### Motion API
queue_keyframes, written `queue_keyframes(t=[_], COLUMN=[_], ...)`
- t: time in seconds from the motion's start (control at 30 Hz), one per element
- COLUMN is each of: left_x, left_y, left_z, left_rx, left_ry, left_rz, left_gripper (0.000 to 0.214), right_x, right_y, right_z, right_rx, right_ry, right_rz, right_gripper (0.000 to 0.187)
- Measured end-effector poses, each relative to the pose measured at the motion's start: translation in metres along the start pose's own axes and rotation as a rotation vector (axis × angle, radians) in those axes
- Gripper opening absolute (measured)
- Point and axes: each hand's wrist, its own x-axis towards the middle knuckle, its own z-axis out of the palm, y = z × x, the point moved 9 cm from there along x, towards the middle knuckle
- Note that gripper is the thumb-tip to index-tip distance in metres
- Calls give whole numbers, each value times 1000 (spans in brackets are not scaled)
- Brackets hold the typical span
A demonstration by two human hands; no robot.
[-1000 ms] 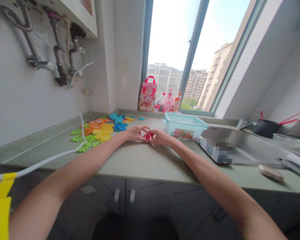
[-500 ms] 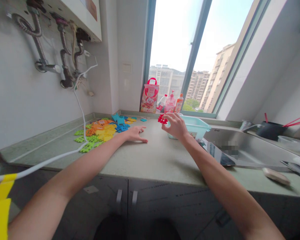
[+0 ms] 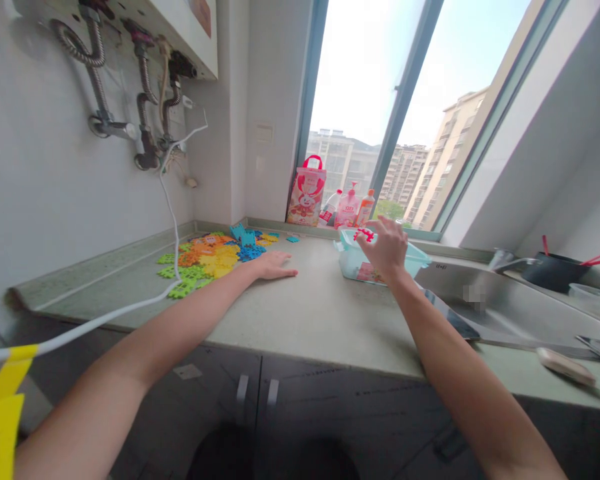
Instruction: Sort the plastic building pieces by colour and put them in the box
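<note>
My right hand is raised over the pale turquoise plastic box and pinches a small red toy piece at the fingertips, just above the box's opening. Flat on the counter lies my left hand, fingers stretched out and holding nothing. Just left of that hand is a heap of flat plastic puzzle pieces in green, yellow, orange and blue.
A steel sink lies right of the box, with a black pot and red chopsticks behind. A pink bag and bottles stand on the sill. A white cable crosses the counter's left part.
My right hand lifted the red piece off the counter and carried it right, over the turquoise box. My left hand let go of it and laid itself flat.
</note>
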Motion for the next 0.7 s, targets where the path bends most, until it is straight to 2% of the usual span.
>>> queue_keyframes(t=[0.13,0.23,0.33,0.47,0.53,0.6,0.7], left_x=[1,3,4,4,3,2,1], left_y=[-1,-3,-4,-3,-3,-2,0], left_z=[0,2,3,3,3,2,1], left_rx=[-10,5,18,39,44,44,47], left_ry=[3,0,-3,-8,-10,-10,-13], left_rz=[0,2,7,7,2,3,17], left_gripper=[90,92,93,93,91,88,84], right_x=[0,-4,-14,-49,-71,-87,-91], right_y=[-21,-40,-63,-93,-108,-118,-119], right_z=[-17,-15,12,61,78,85,87], right_rx=[55,180,339,410,464,521,560], right_ry=[90,32,-232,-716,-927,-1066,-1108], right_rz=[-110,-228,-315,-300,-286,-260,-234], right_gripper=[35,33,27,21,20,20,23])
